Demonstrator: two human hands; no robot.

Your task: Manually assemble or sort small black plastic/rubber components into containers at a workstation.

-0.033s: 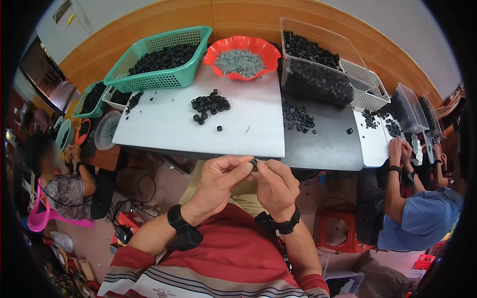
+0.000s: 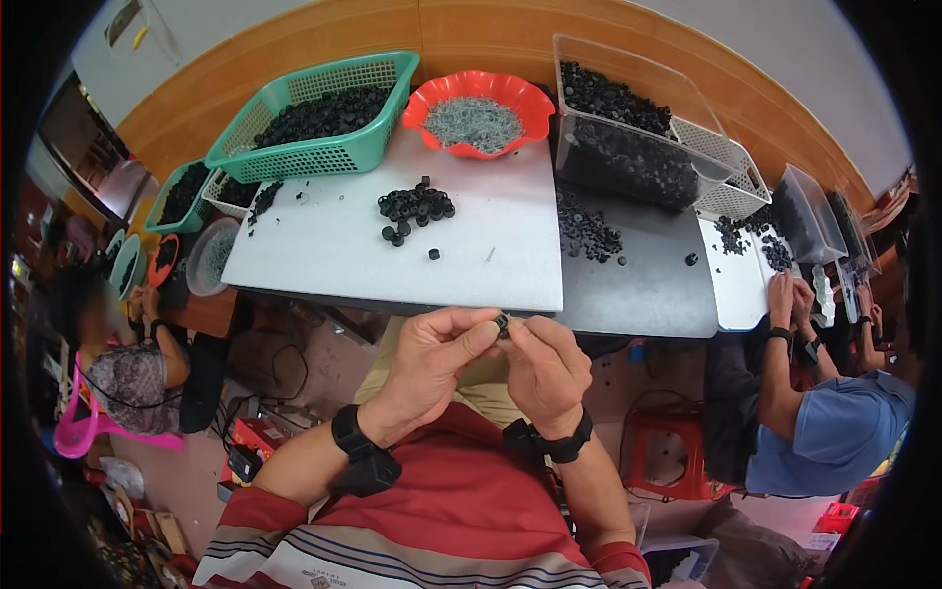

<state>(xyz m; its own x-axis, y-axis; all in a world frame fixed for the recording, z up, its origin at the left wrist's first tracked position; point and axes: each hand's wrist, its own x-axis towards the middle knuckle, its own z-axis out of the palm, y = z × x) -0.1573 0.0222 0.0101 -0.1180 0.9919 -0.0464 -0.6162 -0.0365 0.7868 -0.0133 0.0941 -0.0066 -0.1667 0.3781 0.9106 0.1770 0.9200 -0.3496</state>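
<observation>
Just beyond the table's front edge, my two hands meet at the fingertips. My left hand (image 2: pixel 432 361) pinches a small round black plastic part (image 2: pixel 502 325) between thumb and forefinger. Against the part's right side press the closed fingertips of my right hand (image 2: pixel 546 375); whatever is between them is too small to make out. A pile of black round parts (image 2: pixel 417 204) lies ahead on the white foam sheet (image 2: pixel 324 236). One loose black part (image 2: pixel 433 254) sits nearer me, with a thin metal pin (image 2: pixel 490 255) to its right.
Behind the pile stand a green basket (image 2: pixel 324 157) of black parts and a red scalloped bowl (image 2: pixel 416 98) of thin metal pieces. A clear bin (image 2: pixel 628 157) of black parts is at right. Co-workers sit on both sides, one in a blue shirt (image 2: pixel 834 432).
</observation>
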